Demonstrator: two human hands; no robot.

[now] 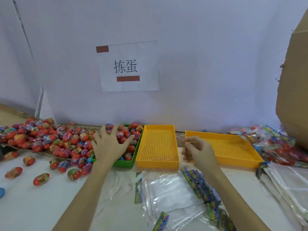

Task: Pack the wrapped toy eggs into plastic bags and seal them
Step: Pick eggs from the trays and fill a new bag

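Wrapped toy eggs [133,130], red with coloured wrappers, fill a green tray [123,164] at centre left. My left hand [110,144] is spread, fingers straight, over these eggs and grips none. A large pile of eggs [50,139] lies on cardboard to the left. Clear plastic bags [175,189] with printed header strips lie flat on the table in front of me. My right hand [198,150] hovers between the two yellow trays with its fingers curled towards the thumb. The fingertips are blurred, so I cannot tell whether they pinch anything.
Two perforated yellow trays [157,164] [240,162] stand right of the green one. Filled bags of eggs [275,144] pile at the far right under a cardboard box [293,80]. More clear bags [283,185] are stacked at the right. Loose eggs [41,179] and thin strips litter the table.
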